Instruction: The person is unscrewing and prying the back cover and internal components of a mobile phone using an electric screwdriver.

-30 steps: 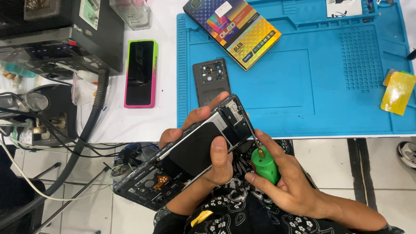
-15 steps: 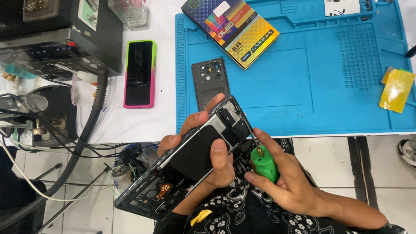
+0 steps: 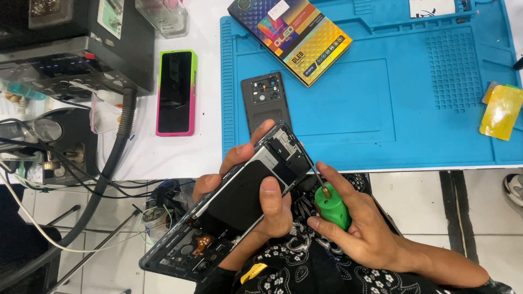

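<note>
My left hand (image 3: pixel 261 185) grips an opened phone (image 3: pixel 234 201) with its back off, held tilted over my lap, thumb pressed on the dark battery area. My right hand (image 3: pixel 359 223) holds a green-handled screwdriver (image 3: pixel 330 204); its thin shaft points up-left to the phone's upper right edge near the circuit board. The phone's dark back cover (image 3: pixel 265 103) lies flat on the blue work mat (image 3: pixel 436 109) just beyond my hands.
A colourful flat box (image 3: pixel 297 35) lies on the mat's far side, a yellow packet (image 3: pixel 501 111) at its right. A phone in a pink-and-green case (image 3: pixel 176 92) rests on the white table. Black equipment (image 3: pixel 76 49), a hose and cables stand at left.
The phone and both hands have shifted slightly; the screwdriver tip stays at the phone's upper edge. Nothing was picked up or let go.
</note>
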